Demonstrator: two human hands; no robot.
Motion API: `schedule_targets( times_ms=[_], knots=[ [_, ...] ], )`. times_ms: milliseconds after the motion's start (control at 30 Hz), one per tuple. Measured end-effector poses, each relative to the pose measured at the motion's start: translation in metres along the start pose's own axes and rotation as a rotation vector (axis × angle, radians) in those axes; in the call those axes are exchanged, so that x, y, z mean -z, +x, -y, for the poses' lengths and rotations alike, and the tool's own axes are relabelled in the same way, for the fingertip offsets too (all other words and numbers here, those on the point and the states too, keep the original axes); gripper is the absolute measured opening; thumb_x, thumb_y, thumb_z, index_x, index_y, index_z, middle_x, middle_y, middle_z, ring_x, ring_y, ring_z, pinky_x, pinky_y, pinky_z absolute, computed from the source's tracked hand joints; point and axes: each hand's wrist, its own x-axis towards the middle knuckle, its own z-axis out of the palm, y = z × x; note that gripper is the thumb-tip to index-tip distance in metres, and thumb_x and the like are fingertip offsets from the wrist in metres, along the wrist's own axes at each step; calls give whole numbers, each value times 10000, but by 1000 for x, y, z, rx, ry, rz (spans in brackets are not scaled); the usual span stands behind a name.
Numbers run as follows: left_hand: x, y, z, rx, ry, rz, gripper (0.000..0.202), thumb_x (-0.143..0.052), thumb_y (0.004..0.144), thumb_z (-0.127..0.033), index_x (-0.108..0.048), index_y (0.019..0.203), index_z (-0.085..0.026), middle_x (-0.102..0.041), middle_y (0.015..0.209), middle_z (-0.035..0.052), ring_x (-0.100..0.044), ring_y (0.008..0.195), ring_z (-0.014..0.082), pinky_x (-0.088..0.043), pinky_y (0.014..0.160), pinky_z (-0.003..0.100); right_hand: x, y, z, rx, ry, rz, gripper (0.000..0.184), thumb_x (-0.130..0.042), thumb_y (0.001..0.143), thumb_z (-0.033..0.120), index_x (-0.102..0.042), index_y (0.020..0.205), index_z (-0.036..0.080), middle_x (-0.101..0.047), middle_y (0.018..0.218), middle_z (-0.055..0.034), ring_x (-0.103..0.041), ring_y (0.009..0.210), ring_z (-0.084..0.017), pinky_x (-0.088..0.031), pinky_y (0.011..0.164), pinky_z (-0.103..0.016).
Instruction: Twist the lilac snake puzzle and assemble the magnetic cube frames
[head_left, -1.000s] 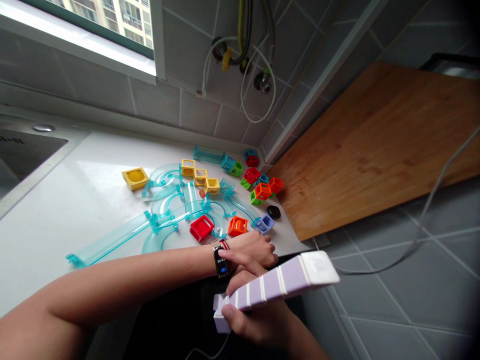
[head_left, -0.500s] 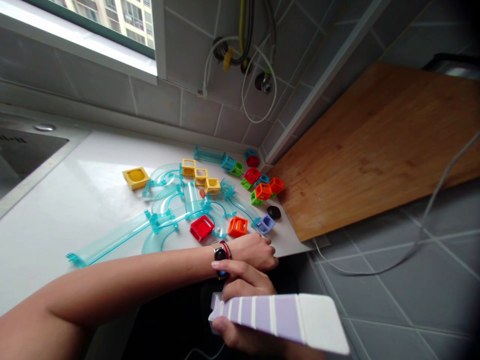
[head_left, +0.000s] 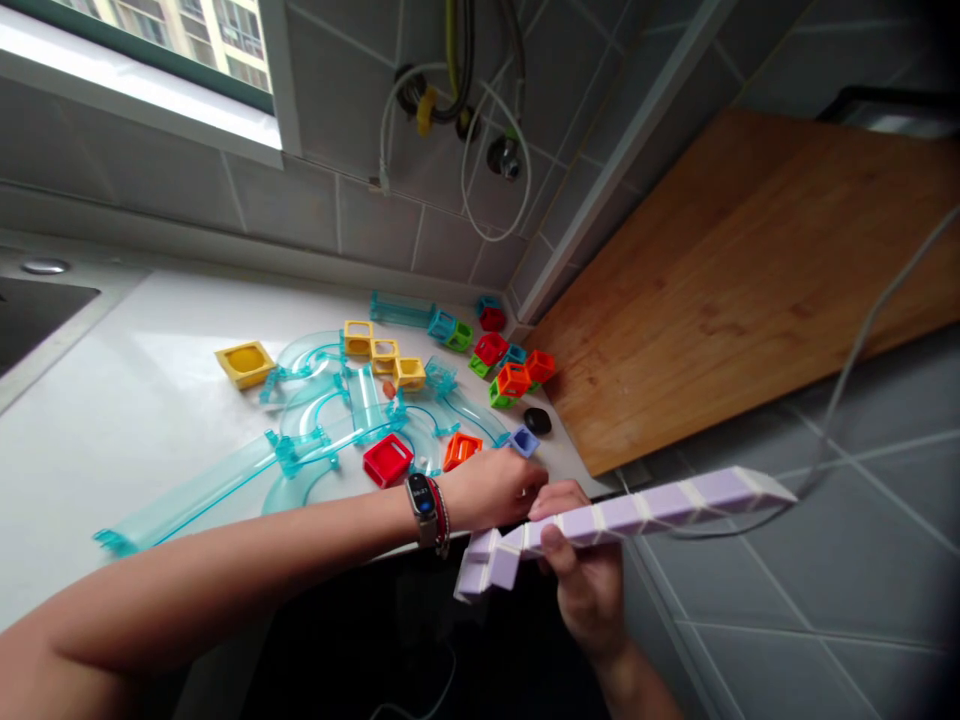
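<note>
My right hand (head_left: 589, 575) grips a purple-and-white twisty snake puzzle (head_left: 652, 508), thumb in front and fingers behind. The puzzle's long straight part points right, and its bent end hangs at the left. Beside it, my left hand (head_left: 487, 487) is curled in a loose fist at the counter edge, with no object visible in it. A smart band (head_left: 421, 500) with a lit screen and a red bracelet are on the left wrist. Just behind that hand are a lavender open cube (head_left: 523, 441), an orange cube (head_left: 462, 451) and a red cube (head_left: 388, 460).
Translucent teal marble-run tracks (head_left: 195, 490) spread over the white counter (head_left: 157, 400). Several yellow cubes (head_left: 384, 356), a yellow tray (head_left: 245, 364), stacked coloured cubes (head_left: 513, 380) and a black object (head_left: 537, 421) lie there. A wooden board (head_left: 720, 270) leans right; a sink (head_left: 37, 325) is left.
My right hand has left the smart band and moved up and right, swinging the snake puzzle's long end upward. My left wrist has turned, so the band's screen faces me more. The view has shifted slightly.
</note>
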Motion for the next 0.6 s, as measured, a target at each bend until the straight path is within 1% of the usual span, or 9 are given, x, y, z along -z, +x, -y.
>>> schedule_targets(
  times_ms=[67,100,167,200,267,367,400,500,600],
  knots=[
    [7,4,-2,109,-267,-46,251,-531,1009,-290,-700,879,-157,-764,813,51,-702,700,162,-479,609,235,10,5,-7,-117,118,-121,210,-644,980,412,-668,934,209,-593,934,-19,-558,580,-110,-478,506,-259],
    [10,5,-4,151,-385,-66,338,-483,1042,-349,-692,867,-149,-765,817,51,-701,696,156,-482,603,227,16,8,-11,-157,164,-189,220,-657,975,419,-670,948,201,-600,925,-17,-559,574,-105,-471,487,-246],
    [17,6,-9,175,-525,-93,485,-394,1076,-464,-682,855,-142,-755,813,45,-691,692,150,-480,589,220,26,13,-14,-205,229,-334,259,-696,952,446,-673,973,189,-625,893,-16,-627,655,-137,-529,537,-254],
    [19,5,-11,147,-533,-110,513,-377,1078,-500,-690,884,-145,-748,824,38,-686,707,149,-482,596,220,30,15,-15,-222,254,-399,281,-714,938,460,-674,986,186,-642,885,-17,-655,699,-154,-560,572,-267],
    [20,3,-17,36,-465,-153,458,-488,1030,-566,-709,1024,-164,-747,924,34,-694,795,161,-513,666,234,35,18,-12,-245,299,-475,314,-742,915,475,-672,1009,183,-680,889,-23,-693,753,-175,-604,632,-301],
    [17,-3,-24,-76,-270,-252,514,-712,885,-604,-678,1184,-187,-735,1093,62,-709,922,201,-557,794,291,34,18,-5,-257,322,-475,318,-778,893,440,-681,1050,181,-734,947,-44,-731,825,-197,-635,721,-338],
    [15,-5,-26,-83,-212,-280,497,-717,892,-580,-674,1191,-186,-735,1110,74,-717,932,207,-567,811,304,33,17,-3,-259,321,-464,312,-787,889,421,-685,1060,181,-744,959,-49,-739,841,-201,-638,741,-341],
    [9,-8,-28,-95,-99,-343,325,-592,1007,-425,-678,1190,-171,-760,1092,103,-748,935,210,-600,829,316,27,14,-1,-239,305,-451,290,-801,882,384,-699,1059,179,-757,978,-57,-750,867,-212,-646,780,-357],
    [4,-9,-27,-149,-42,-422,300,-564,1018,-356,-676,1201,-146,-785,1062,125,-773,933,221,-626,829,317,28,11,-3,-205,258,-414,297,-793,887,387,-701,1073,175,-753,1001,-70,-752,870,-230,-649,809,-403]
  ],
)
